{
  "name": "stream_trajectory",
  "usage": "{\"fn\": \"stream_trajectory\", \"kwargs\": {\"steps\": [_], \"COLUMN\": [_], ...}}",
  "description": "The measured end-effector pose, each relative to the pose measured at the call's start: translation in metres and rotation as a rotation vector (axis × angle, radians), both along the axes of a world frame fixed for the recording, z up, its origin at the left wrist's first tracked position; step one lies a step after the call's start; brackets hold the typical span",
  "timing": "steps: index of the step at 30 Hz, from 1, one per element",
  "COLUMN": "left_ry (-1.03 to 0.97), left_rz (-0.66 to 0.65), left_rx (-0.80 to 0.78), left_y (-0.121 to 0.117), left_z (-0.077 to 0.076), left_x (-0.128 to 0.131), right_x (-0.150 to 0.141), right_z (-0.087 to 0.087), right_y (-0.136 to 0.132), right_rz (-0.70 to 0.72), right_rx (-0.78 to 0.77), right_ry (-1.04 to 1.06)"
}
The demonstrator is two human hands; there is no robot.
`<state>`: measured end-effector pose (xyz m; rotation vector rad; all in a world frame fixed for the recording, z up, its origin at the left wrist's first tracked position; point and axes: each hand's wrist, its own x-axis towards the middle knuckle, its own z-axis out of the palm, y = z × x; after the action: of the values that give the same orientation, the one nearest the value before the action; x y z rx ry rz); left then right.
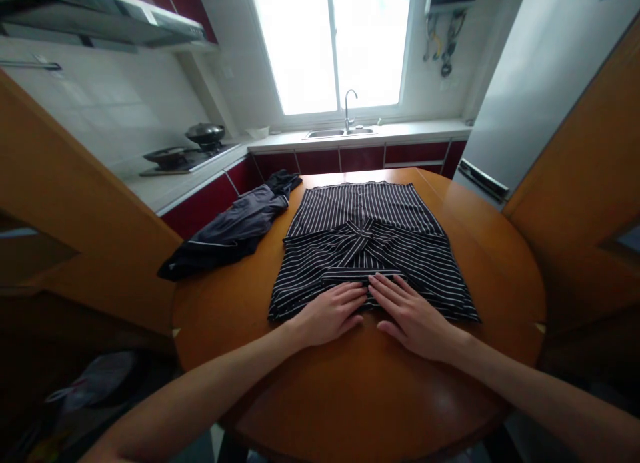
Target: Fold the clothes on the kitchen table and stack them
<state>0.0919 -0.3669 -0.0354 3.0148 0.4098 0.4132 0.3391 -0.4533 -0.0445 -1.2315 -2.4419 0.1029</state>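
A black shirt with white stripes (pixel 415 250) lies spread on the round wooden table, its sleeves folded inward so they cross near the middle. At its near edge the collar part is folded over into a flat band. My left hand (pixel 333 311) rests on the left of that band, fingers stretched out flat on the fabric. On the right of the band lies my right hand (pixel 407 313), its fingers extended and slightly apart. Both thumbs point inward, close to the bare wood. The fingertips of the two hands nearly meet.
A dark grey and black garment (pixel 240 216) hangs partly over the left edge of the wooden table (pixel 360 396). Beyond are a counter with a sink (pixel 340 133), a stove with pans (pixel 205 133) at left, and a refrigerator (pixel 535 83) at right.
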Motion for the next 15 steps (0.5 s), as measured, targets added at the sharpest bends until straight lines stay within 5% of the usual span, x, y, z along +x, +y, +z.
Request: {"fn": "stream_trajectory", "kwargs": {"steps": [6,10,12,15], "left_ry": [-0.078,-0.239,-0.211,-0.149], "left_rz": [0.07,0.527,0.672,0.673], "left_rx": [0.019,-0.023,-0.172,-0.456], "left_y": [0.003,0.031,0.047,0.063], "left_z": [0.008,0.015,0.015,0.011], "left_x": [-0.003,-0.011,-0.016,-0.023], "right_x": [0.008,0.025,0.035,0.044], "right_z": [0.005,0.022,0.026,0.026], "right_y": [0.011,0.038,0.055,0.075], "right_rz": [-0.022,-0.241,-0.32,-0.363], "right_rx": [-0.024,0.029,-0.047,-0.241], "right_ry": [0.056,0.167,0.141,0.09]}}
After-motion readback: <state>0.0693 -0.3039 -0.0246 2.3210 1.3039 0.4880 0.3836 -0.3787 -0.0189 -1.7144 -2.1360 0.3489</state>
